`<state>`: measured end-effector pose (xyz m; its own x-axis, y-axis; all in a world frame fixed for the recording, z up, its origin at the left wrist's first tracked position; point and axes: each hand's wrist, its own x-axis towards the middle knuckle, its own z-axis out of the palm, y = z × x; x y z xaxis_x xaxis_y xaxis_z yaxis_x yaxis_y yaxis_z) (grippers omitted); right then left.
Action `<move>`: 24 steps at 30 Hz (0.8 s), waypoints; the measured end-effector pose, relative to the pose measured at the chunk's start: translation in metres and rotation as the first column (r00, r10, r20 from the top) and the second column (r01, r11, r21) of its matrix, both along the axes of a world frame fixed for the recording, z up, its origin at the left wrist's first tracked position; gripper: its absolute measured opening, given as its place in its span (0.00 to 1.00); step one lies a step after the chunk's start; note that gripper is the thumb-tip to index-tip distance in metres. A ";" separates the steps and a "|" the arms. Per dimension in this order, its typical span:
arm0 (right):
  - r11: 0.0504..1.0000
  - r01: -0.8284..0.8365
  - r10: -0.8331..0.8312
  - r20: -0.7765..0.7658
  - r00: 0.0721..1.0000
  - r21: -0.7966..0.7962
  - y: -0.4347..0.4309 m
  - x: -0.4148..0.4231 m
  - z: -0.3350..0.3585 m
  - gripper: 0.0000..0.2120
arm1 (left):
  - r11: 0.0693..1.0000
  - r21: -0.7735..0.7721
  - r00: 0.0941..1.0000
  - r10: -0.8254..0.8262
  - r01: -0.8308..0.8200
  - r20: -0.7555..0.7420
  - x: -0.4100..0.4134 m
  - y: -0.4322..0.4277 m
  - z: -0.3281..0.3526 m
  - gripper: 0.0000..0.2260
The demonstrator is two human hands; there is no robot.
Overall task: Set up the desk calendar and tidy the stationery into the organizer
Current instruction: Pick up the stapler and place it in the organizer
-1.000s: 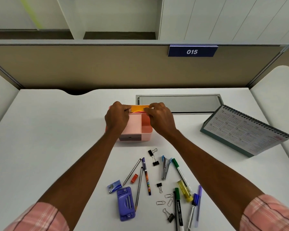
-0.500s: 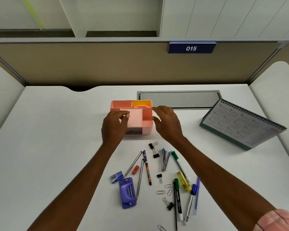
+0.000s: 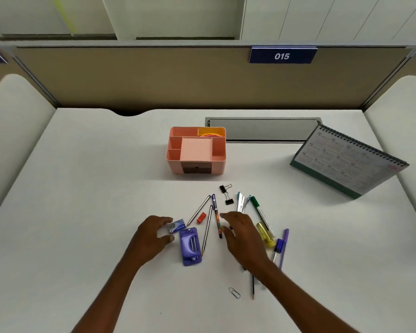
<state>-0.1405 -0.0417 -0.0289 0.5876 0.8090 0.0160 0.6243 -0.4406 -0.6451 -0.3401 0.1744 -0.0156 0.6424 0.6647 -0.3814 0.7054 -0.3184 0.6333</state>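
your left hand is released, its fingers loosely spread just beside the small blue box and the purple hole punch. your right hand is also released, above the scattered pens. the pink organizer stands beyond them toward the back of the table, with sticky notes in its back-right compartment. the desk calendar is propped near the right edge. the white top runs wide to your left. the blue sign on the partition reads "015". the calendar print is too small to read.

White desk: organizer, calendar, scattered stationery.
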 end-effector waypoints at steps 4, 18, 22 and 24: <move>0.997 -0.056 0.056 -0.013 0.998 -0.056 -0.009 -0.033 -0.005 0.17 | 0.988 0.131 0.997 0.078 -0.078 0.009 -0.002 -0.022 -0.002 0.15; 0.984 -0.165 0.151 -0.179 0.972 -0.063 -0.002 -0.067 -0.004 0.14 | 0.967 -0.065 0.969 0.244 -0.247 -0.049 0.016 -0.085 0.004 0.06; 1.000 0.003 0.004 -0.360 0.933 0.016 0.005 -0.036 0.033 0.15 | 0.981 -0.109 0.984 0.169 -0.161 0.065 0.020 -0.077 0.028 0.02; 0.999 -0.018 0.030 -0.467 0.884 0.031 0.012 -0.016 0.055 0.19 | 0.984 -0.158 0.985 0.110 -0.088 0.134 0.026 -0.067 0.041 0.02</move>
<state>-0.1567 -0.0298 0.0260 0.5122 0.8261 -0.2350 0.2576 -0.4088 -0.8755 -0.3144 0.1071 0.0249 0.6308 0.6696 -0.3921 0.6285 -0.1446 0.7642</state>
